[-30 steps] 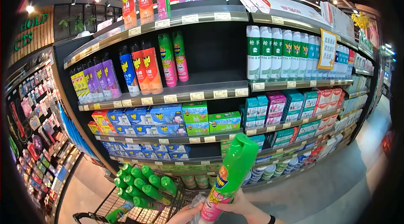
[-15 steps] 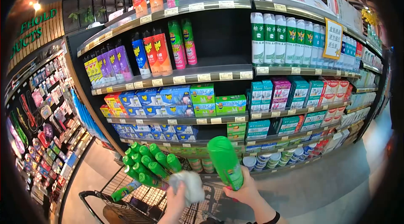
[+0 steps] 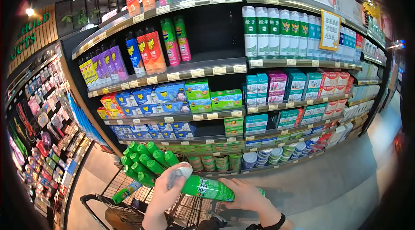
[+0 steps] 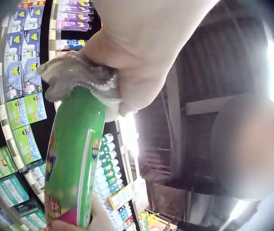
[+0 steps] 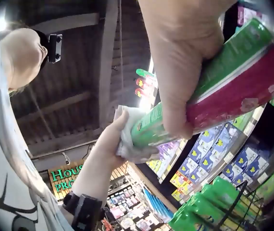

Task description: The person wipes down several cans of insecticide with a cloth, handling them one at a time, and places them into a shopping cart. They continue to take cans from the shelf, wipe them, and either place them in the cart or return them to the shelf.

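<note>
A green and pink insecticide spray can [image 3: 206,188] lies nearly level across the front of my body in the head view. My right hand [image 3: 247,194] grips it around the body, toward its right end. My left hand [image 3: 161,192] holds a crumpled whitish cloth [image 4: 81,77] over the can's green capped end. In the right wrist view the cloth [image 5: 131,132] wraps that end, with the left fingers curled around it. Beside the hands, several green-capped spray cans [image 3: 142,163] stand grouped in the shopping cart [image 3: 113,183]. One more can [image 3: 125,193] lies on its side there.
Ahead stands a shelf unit [image 3: 168,76] with Raid cans [image 3: 152,50], two green and pink cans [image 3: 176,42], white spray cans [image 3: 262,31] and boxed goods. A dark bare stretch of shelf [image 3: 212,35] lies between the cans. Another goods rack [image 3: 39,130] flanks the left side.
The can has tipped from upright to nearly level, its cap now toward the left. My left hand with the cloth has come away from the can's base and around to its cap.
</note>
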{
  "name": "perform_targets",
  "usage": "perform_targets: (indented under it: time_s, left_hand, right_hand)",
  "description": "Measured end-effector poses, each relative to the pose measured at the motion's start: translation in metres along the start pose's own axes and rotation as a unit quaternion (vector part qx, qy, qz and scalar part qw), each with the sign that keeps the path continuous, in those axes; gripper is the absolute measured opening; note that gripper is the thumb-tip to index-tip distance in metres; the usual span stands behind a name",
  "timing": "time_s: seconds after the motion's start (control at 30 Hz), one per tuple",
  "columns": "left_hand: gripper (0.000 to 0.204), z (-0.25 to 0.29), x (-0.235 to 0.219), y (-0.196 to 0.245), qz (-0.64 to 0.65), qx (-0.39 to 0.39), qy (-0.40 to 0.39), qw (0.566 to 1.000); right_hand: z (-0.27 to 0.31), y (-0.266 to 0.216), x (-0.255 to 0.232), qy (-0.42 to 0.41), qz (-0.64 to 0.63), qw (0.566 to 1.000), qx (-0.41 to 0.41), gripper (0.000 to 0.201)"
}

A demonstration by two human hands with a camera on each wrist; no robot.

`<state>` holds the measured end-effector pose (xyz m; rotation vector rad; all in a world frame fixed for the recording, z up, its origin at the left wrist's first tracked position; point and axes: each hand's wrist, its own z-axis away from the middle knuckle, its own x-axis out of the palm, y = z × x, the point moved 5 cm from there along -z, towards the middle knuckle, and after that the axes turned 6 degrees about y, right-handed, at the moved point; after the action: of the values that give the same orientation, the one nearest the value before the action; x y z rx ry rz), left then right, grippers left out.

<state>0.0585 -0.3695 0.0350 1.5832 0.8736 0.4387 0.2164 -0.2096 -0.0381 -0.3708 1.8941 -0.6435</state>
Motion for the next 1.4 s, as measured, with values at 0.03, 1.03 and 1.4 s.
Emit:
perform_targets:
  time_s: [0.03, 1.03, 1.4]
  left_hand:
    - [0.033, 0.002, -0.002, 0.002, 0.035, -0.081, -0.019, 0.996]
    - [0.049, 0.035, 0.145, -0.112, 0.057, -0.270, -0.198, 0.941]
    - [0.045, 0.036, 0.131, -0.082, 0.250, -0.430, -0.140, 0.856]
  right_hand:
    - [0.003, 0.001, -0.005, 0.005, 0.001, 1.000, 0.005, 0.080]
    - [0.046, 0.004, -0.082, 0.409, -0.535, 0.739, -0.006, 0.075]
    - [0.033, 0.001, -0.033, 0.343, -0.398, 0.851, -0.013, 0.069]
